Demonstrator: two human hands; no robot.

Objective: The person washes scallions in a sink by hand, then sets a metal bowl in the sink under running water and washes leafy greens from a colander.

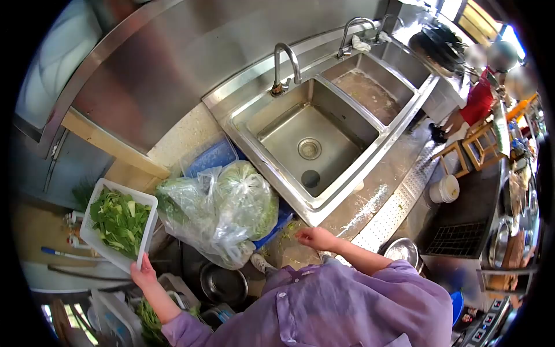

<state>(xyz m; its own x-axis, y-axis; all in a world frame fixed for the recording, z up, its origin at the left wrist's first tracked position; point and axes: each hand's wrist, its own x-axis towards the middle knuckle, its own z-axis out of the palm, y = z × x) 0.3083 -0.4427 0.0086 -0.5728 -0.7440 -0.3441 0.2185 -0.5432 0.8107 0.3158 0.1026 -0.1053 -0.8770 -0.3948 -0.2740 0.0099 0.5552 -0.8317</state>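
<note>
A person's left hand [144,273] grasps the near corner of a white basket [150,225], fingers at its rim, at a kitchen's left side. The basket, filled with leafy greens [119,221], extends to the far left of that hand and sits well apart from the right hand [317,238], whose fingers are bent in front of a purple shirt [347,301]; how tightly they close cannot be told. A clear bag [222,214] of green produce bulges just right of the basket, on the way to the right hand. Beyond lies a steel sink [341,151] with a faucet [287,66]. At far right, a person in red [480,99] stands near a wooden stool [481,147].
</note>
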